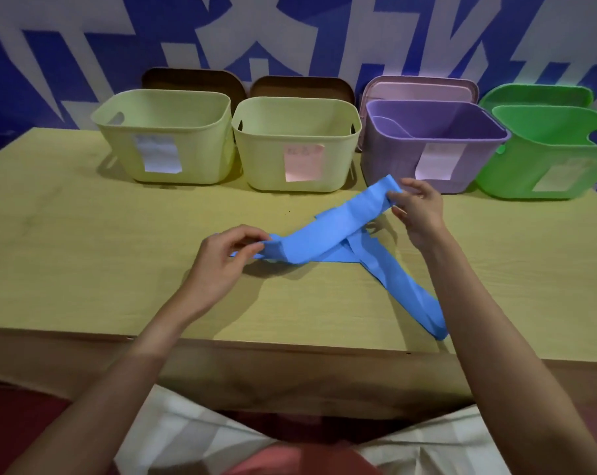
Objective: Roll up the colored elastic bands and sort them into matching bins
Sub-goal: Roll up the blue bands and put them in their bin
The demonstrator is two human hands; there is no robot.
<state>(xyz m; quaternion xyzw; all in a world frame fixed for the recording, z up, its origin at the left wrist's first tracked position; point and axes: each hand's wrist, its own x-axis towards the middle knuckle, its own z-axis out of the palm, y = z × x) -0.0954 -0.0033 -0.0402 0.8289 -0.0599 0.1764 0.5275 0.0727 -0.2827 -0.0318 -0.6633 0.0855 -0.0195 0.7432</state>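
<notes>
Nearest the camera, the person's lap w/ light cloth [194, 437] is showing below the table [84, 234] edge, both bare forearms reaching fwd over it. The blue band [327, 234] is lying across the middle of the tabletop, partly unrolled, folded over itself in a loose crossing; one tail is trailing toward the near edge on the right side, ending just short of the edge.

Left hand [221, 258] is pinching the band's left end btw thumb and fingers, lifting it slightly off the wood. Right hand [418, 210] is gripping the far right end, fingers curled round it, holding that end up above the table, just in front of the purple bin [393, 166].

Behind the band, 4 bins are standing in a row along the table's far edge: left yellow bin [119, 145], second yellow bin [256, 159], then the purple one, then a green bin [502, 176] at far right. Each is wearing a paper label on its front; text too blurred to read. Lids are leaning upright behind the bins. A blue-and-white patterned wall [290, 36] is filling the bkgd.
</notes>
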